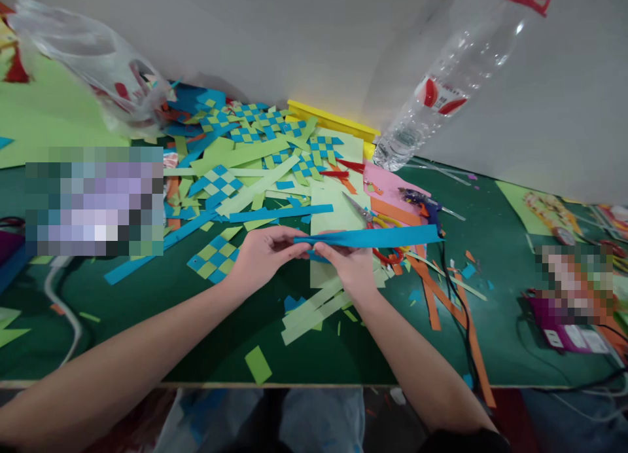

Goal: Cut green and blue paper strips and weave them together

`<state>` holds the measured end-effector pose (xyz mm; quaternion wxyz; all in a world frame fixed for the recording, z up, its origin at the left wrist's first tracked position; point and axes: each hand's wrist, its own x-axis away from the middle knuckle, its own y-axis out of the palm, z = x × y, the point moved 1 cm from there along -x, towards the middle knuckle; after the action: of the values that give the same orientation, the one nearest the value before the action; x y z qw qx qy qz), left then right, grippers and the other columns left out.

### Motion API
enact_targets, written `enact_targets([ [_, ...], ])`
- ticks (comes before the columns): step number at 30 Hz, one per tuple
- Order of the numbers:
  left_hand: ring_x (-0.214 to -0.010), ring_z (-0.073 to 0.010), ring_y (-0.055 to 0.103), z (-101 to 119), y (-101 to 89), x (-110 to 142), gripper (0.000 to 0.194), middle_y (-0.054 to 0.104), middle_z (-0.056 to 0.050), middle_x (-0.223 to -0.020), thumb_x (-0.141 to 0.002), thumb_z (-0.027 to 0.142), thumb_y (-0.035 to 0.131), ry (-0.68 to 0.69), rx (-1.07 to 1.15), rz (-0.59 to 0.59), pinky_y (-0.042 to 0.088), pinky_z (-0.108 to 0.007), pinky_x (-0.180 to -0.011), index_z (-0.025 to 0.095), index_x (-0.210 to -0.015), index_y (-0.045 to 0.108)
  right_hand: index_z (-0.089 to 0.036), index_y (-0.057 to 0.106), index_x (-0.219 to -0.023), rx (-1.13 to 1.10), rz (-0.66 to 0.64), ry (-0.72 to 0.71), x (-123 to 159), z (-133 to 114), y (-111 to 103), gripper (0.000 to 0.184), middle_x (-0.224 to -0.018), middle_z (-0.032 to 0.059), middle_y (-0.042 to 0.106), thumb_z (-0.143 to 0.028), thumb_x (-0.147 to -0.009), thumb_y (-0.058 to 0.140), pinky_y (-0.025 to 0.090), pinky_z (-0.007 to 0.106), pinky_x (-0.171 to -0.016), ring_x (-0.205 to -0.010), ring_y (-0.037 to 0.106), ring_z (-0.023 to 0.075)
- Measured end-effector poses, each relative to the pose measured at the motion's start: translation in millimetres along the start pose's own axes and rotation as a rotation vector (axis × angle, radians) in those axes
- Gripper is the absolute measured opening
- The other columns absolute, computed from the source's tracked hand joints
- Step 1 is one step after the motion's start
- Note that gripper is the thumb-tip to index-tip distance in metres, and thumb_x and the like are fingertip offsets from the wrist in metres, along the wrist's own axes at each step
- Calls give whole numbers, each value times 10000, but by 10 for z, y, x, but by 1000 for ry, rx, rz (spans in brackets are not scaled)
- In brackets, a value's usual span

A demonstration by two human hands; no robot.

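Pinching a long, flat blue paper strip (392,236), hands (316,256) together.

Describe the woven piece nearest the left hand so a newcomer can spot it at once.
On the green table, find the left hand, pinching a blue strip. Just left of it lies the woven piece, a blue-and-green checkered patch. The other woven pieces lie farther back toward the wall; this one is nearest the table's front edge.
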<state>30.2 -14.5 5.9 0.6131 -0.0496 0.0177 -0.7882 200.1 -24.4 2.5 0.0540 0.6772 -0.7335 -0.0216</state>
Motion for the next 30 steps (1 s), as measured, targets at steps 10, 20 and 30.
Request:
enact_targets([
  [10, -652, -144, 710, -20, 2, -12, 238, 737, -7, -712, -772, 375, 739, -18, -15, 1, 591, -230, -650, 183, -912, 725, -206, 723, -727, -6, 0, -4, -8, 19, -14, 240, -686, 31, 733, -354, -586, 849, 640, 395, -663, -617, 705, 210],
  [20, -664, -164, 714, -6, 1, 1, 267, 742, -24, -725, -779, 417, 725, -26, -44, -4, 600, -272, -678, 183, -907, 726, -214, 720, -720, 14, 11, -16, -2, 23, -11, 195, -660, -1, 717, -336, -614, 828, 633, 360, -630, -581, 687, 176],
  [30, -665, -170, 715, 5, -7, -5, 280, 745, -29, -730, -776, 428, 725, -29, -53, -2, 601, -274, -680, 179, -902, 726, -216, 713, -710, 38, 15, -9, -5, 8, -10, 201, -647, -3, 710, -367, -625, 816, 623, 354, -618, -567, 678, 175],
])
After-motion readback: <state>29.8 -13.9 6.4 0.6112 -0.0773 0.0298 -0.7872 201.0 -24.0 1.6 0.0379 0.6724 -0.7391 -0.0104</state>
